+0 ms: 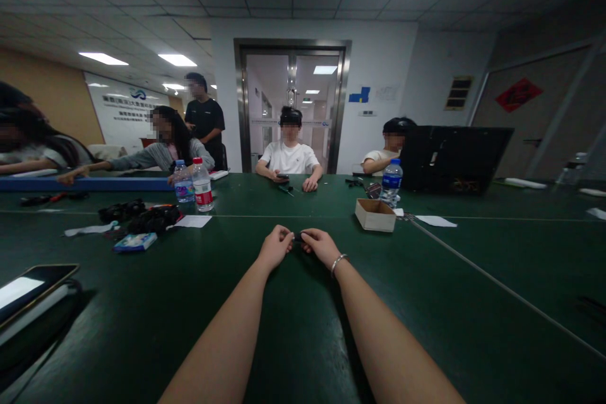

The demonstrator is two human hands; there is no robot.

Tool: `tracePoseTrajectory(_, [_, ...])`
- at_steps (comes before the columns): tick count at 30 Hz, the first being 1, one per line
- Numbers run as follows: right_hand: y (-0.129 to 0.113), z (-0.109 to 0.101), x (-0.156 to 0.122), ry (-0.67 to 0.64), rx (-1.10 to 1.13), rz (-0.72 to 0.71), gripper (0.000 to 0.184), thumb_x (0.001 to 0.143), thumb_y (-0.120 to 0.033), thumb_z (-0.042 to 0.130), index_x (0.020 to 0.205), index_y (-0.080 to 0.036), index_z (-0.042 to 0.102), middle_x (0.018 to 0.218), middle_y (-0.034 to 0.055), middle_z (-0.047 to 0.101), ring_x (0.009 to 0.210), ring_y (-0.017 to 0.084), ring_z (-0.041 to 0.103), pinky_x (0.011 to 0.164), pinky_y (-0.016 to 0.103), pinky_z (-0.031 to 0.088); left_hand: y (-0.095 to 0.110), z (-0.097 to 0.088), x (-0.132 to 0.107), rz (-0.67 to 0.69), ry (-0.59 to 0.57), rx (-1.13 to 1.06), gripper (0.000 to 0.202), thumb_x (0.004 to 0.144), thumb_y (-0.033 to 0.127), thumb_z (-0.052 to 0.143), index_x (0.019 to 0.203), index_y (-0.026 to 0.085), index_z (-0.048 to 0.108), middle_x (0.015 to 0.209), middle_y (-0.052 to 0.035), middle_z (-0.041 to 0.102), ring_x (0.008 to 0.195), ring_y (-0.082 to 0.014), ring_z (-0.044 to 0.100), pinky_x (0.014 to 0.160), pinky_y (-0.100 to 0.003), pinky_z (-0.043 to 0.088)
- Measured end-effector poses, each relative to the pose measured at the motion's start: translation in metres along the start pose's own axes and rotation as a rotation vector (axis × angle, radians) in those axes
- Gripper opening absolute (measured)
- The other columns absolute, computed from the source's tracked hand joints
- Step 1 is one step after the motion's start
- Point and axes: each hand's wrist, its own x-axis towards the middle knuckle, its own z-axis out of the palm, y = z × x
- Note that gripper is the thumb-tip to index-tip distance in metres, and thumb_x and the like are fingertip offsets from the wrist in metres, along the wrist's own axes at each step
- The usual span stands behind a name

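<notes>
Both my arms reach forward over the dark green table. My left hand and my right hand meet in the middle, fingers curled, pinching a small dark object between them. The object is too small to name. A metal bracelet circles my right wrist.
A small cardboard box and a water bottle stand right of my hands. Two bottles, dark gear and a blue packet lie to the left. A phone lies near left. Several people sit across; an open laptop stands far right.
</notes>
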Motion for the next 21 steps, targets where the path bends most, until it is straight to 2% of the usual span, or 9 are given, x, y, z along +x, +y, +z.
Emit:
tracePoseTrajectory(7, [0.0002, -0.0002, -0.0001, 0.003, -0.013, 0.002, 0.014, 0.080, -0.015, 0.056, 0.092, -0.009, 0.061, 0.055, -0.0013, 0.058, 0.046, 0.008, 0.052, 0.048, 0.018, 0.043, -0.0012, 0.0000, 0.0008, 0.019, 0.002, -0.053, 0.021, 0.076, 0.030, 0.057, 0.090, 0.016, 0.051, 0.070, -0.0018, 0.057, 0.062, -0.0121, 0.056, 0.055, -0.022, 0.045])
tracePoseTrajectory(15, [0.0035, -0.0007, 0.0020, -0.002, 0.009, -0.005, 0.014, 0.080, -0.014, 0.054, 0.092, -0.009, 0.060, 0.055, -0.0019, 0.057, 0.046, 0.008, 0.052, 0.048, 0.018, 0.044, 0.0069, -0.0022, -0.0036, 0.033, -0.004, -0.066, 0.019, 0.072, 0.017, 0.061, 0.090, 0.017, 0.052, 0.090, -0.0051, 0.056, 0.068, -0.0109, 0.056, 0.056, -0.020, 0.046])
tracePoseTrajectory(18, [0.0006, 0.0003, 0.0006, 0.003, 0.005, -0.003, 0.013, 0.081, -0.013, 0.054, 0.091, -0.009, 0.060, 0.055, -0.0016, 0.057, 0.046, 0.007, 0.051, 0.047, 0.017, 0.043, 0.0042, -0.0021, -0.0018, 0.044, -0.016, -0.069, 0.024, 0.071, 0.021, 0.063, 0.093, 0.018, 0.053, 0.092, -0.0057, 0.057, 0.070, -0.0118, 0.057, 0.058, -0.021, 0.047])
tracePoseTrajectory(21, [-0.0029, 0.0014, -0.0016, 0.007, 0.003, 0.000, 0.012, 0.080, -0.013, 0.054, 0.090, -0.009, 0.060, 0.056, -0.0014, 0.058, 0.046, 0.007, 0.051, 0.046, 0.017, 0.043, 0.0003, -0.0010, 0.0011, -0.002, -0.003, -0.065, 0.029, 0.074, 0.035, 0.061, 0.097, 0.018, 0.053, 0.089, -0.0063, 0.060, 0.068, -0.0126, 0.058, 0.058, -0.022, 0.046])
